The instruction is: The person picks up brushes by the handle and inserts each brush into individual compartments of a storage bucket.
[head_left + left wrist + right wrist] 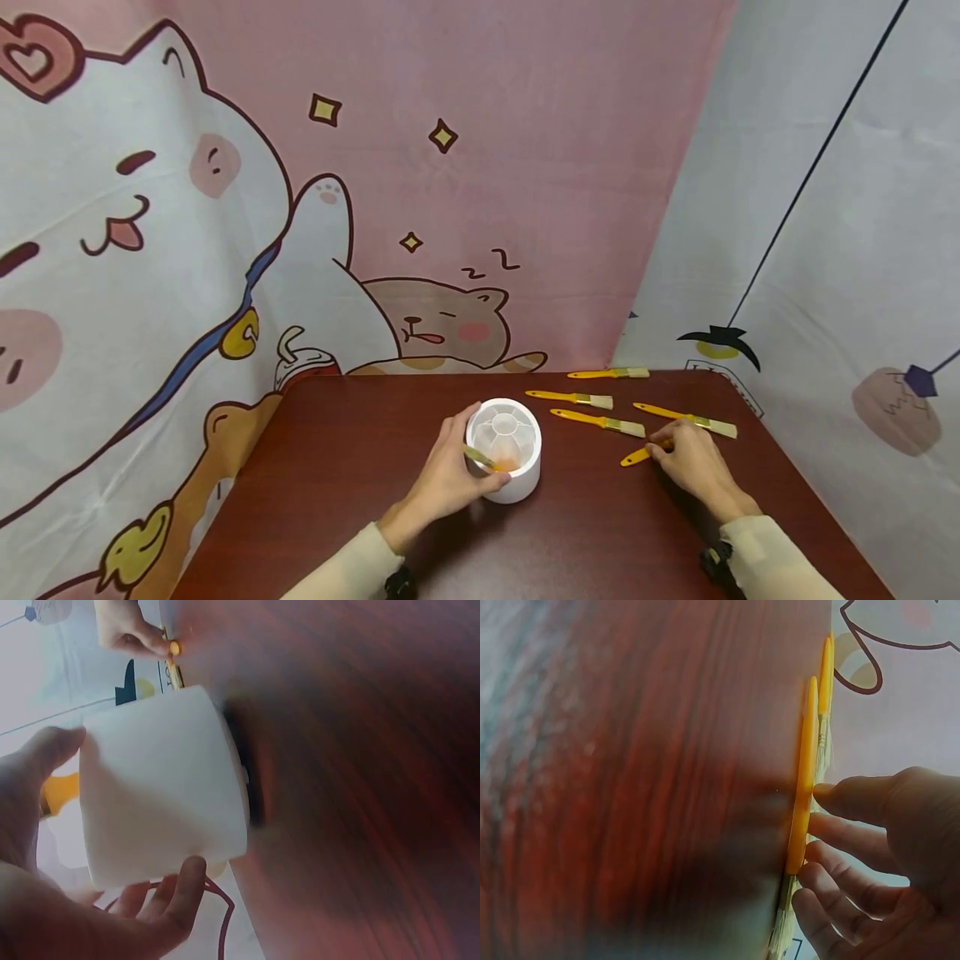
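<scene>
My left hand (447,471) grips a white round organizer (534,467) by its side, thumb at the near rim and fingers round the far left. Inside are several compartments. One paintbrush (478,456) stands in it, bristles up and leaning left; its yellow handle shows faintly through the wall. At the right, my right hand (693,458) pinches the yellow handle of another paintbrush (636,457) low at the tabletop. In the right wrist view, the fingertips meet this handle (804,780); in the head view, the hand hides its bristle end.
Several yellow-handled paintbrushes lie beyond the right hand: one at the back edge (607,373), two nearer the organizer, the upper brush (570,400) and lower brush (597,421), and another brush (685,419) just behind the hand. A cartoon-printed cloth (525,208) rises behind the dark red table (337,475).
</scene>
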`<state>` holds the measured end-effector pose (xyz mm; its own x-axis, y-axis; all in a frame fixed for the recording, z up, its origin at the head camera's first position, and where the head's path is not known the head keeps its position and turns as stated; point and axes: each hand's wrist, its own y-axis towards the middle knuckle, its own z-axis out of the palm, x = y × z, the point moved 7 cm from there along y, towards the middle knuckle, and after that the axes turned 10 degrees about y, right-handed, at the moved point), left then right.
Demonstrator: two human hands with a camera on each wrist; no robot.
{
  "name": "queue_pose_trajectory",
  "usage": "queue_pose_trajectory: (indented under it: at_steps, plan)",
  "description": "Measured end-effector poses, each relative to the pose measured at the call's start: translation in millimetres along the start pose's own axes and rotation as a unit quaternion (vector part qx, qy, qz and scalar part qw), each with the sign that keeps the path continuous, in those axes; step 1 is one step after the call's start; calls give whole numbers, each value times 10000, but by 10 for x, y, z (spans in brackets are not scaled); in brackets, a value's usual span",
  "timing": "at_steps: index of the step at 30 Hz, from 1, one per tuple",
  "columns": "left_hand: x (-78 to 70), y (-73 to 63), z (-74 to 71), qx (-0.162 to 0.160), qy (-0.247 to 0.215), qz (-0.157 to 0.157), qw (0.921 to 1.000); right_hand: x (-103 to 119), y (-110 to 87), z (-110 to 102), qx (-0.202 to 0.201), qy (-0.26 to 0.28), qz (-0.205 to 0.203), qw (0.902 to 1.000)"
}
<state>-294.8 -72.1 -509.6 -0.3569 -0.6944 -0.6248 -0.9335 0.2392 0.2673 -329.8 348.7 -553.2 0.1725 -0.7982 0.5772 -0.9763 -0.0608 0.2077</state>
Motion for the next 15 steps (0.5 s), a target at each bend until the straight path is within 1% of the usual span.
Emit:
queue_pose_trajectory:
  at_steps: [5, 9, 12, 15]
  plan:
    - [48, 48, -8, 235, -141, 152, 9995, -28, 2, -31, 63, 59, 120, 9999]
    - [81, 71, -12, 434, -289, 187, 9985, -63, -1, -56, 103, 60, 207, 9997]
    - [97, 84, -11, 550, -359, 222, 9976, -84, -4, -65, 74, -1, 141, 9999]
    - [99, 96, -17, 592, -409, 256, 9971, -91, 0, -77, 1, -65, 43, 10000]
